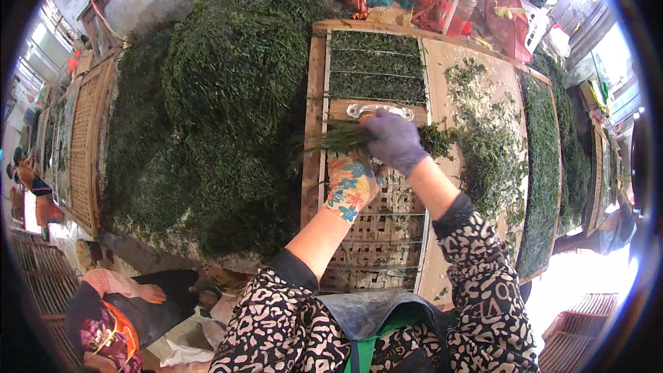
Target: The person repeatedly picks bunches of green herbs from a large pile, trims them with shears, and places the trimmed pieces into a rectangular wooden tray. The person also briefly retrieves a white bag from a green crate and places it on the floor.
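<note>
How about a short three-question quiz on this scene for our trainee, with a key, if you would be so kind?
1. True or false: the curved silver metal handle lies nearer the person's body than the left hand does.
2. In the picture, where is the large dark green heap of leafy strands relative to the long brown wooden frame being worked on?
A. Left
B. Right
C. Below
3. What pattern decorates the left hand's glove, unlike the plain purple fabric glove on the right?

Key: 1. False; 2. A; 3. Flowers.
</note>
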A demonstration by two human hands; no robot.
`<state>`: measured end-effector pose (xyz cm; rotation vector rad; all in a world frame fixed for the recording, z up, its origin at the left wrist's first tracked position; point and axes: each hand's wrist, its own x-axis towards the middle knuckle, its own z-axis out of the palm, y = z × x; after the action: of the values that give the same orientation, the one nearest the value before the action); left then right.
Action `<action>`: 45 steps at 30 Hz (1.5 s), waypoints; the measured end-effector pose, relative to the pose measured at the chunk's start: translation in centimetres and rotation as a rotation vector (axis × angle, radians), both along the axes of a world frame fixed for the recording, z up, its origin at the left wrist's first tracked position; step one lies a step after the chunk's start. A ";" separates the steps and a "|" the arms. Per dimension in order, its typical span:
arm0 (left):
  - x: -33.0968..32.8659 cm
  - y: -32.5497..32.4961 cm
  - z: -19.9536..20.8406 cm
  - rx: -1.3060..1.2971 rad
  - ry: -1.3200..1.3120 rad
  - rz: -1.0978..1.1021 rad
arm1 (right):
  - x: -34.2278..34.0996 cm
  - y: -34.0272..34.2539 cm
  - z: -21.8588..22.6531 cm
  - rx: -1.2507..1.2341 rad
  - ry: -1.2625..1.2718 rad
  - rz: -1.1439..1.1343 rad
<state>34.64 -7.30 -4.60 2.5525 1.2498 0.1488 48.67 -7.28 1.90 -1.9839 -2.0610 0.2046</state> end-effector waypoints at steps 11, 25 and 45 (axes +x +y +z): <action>-2.2 0.3 2.1 0.012 -0.220 -0.082 | -0.1 -2.7 -0.8 0.011 0.206 -0.166; 1.5 -0.4 3.2 0.345 -0.094 -0.317 | 11.6 -9.7 1.9 0.059 -0.048 -0.303; 4.9 0.2 3.9 -0.038 -0.327 -0.320 | 9.5 -6.7 -4.5 0.295 -0.145 -0.264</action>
<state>39.53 -7.13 -0.66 2.5240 0.7107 0.4460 58.19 -13.94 -2.57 -2.1017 -1.7589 -0.2880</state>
